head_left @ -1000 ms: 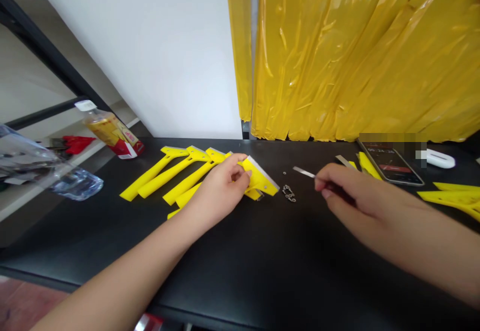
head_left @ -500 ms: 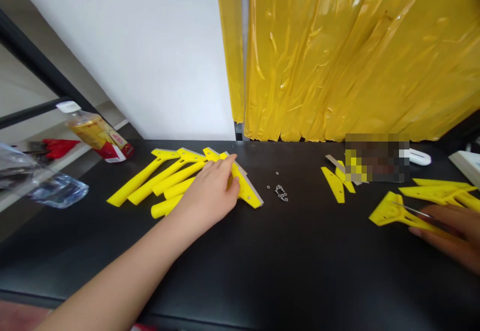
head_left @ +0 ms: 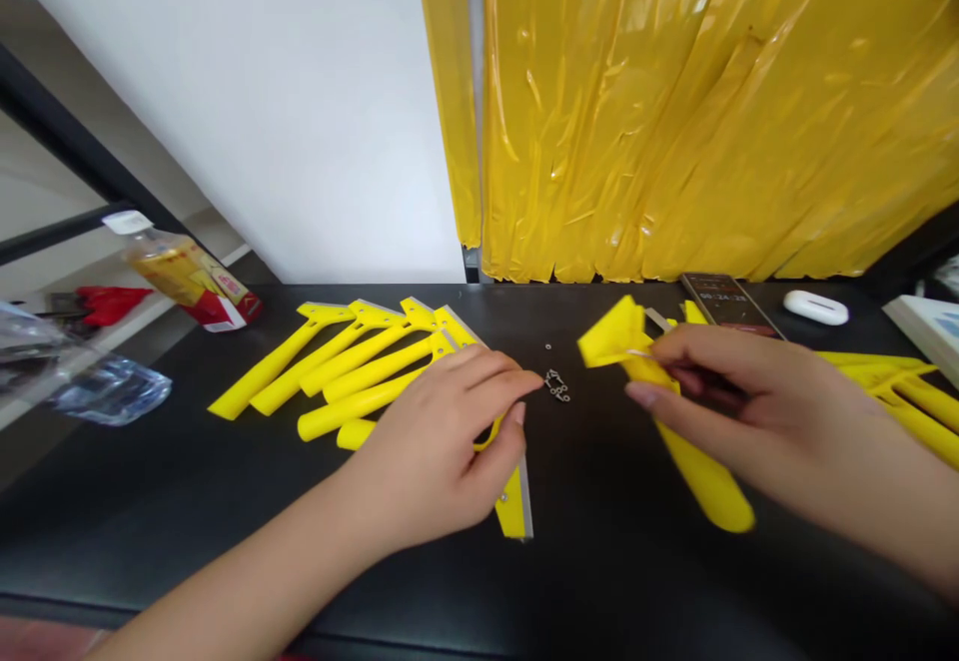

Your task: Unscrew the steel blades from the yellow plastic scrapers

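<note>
My left hand [head_left: 465, 431] is over a yellow scraper [head_left: 513, 506] with a metal blade edge. Its forefinger and thumb are a little apart, the fingertip close to a small pile of screws and nuts [head_left: 556, 386] on the black table. The other fingers are partly hidden. In my right hand [head_left: 756, 391] is a yellow scraper handle [head_left: 708, 476] without a visible blade, its wide head up and left. A thin metal piece shows by the right fingers, mostly hidden. Several finished-looking yellow scrapers [head_left: 360, 371] lie in a fanned row left of my left hand.
A tilted drink bottle [head_left: 187, 277] and a clear plastic container [head_left: 112, 381] are at the left. Behind my right hand lie a phone [head_left: 730, 304] and a white case [head_left: 816, 308]. More yellow handles [head_left: 895, 386] lie at the right. A yellow film-wrapped surface [head_left: 644, 122] rises behind.
My right hand has brought the yellow handle leftward and raised it. My left hand has moved right and down towards the screws; the scraper under it now lies lower.
</note>
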Demonstrator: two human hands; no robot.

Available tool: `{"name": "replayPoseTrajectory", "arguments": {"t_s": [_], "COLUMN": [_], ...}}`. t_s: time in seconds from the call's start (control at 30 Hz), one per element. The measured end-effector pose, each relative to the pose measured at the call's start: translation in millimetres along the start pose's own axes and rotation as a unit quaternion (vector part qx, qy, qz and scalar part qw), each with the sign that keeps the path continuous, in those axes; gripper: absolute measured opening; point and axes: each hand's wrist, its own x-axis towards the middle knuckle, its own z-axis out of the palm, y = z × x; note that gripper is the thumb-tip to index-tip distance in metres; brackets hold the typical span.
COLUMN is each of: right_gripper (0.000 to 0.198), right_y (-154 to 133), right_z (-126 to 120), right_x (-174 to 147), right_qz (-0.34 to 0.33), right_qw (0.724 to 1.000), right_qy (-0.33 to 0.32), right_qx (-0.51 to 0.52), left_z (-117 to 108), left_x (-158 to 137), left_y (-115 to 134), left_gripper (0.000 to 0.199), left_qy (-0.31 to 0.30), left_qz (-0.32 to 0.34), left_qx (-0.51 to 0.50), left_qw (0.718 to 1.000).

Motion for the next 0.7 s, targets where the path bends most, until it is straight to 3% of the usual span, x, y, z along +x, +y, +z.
{"name": "replayPoseTrajectory", "arguments": {"t_s": [0.17,0.27,0.43,0.6,0.7], "right_gripper": [0.034,0.039,0.045,0.046,0.045], "right_y": [-13.9,-4.9,6.6,7.0,2.9], "right_z": [32.9,46.0,56.8,63.5,63.0], "right_x": [24.6,24.3,19.6,16.5,14.9], "right_qz": [0.031,0.089,0.16,0.169,0.172], "right_qw": [0.995,0.987,0.966,0.96,0.956], "right_qy": [-0.067,-0.062,-0.076,-0.087,-0.089], "right_qx": [0.071,0.121,0.187,0.205,0.219], "left_z": [-14.5,-11.4,-5.5,-6.9,-8.0], "left_x": [-20.3,-30.8,-49.9,-71.4,-73.5], "left_y": [-6.1,-10.6,-20.8,-38.8,-37.2], "left_gripper": [0.051,0.044,0.042,0.041,0.047], "left_qy": [-0.145,-0.171,-0.146,-0.091,-0.052], "left_qz": [-0.058,-0.069,-0.086,-0.125,-0.135], "left_qx": [0.11,0.114,0.132,0.186,0.19], "left_qw": [0.982,0.976,0.977,0.97,0.971]}}
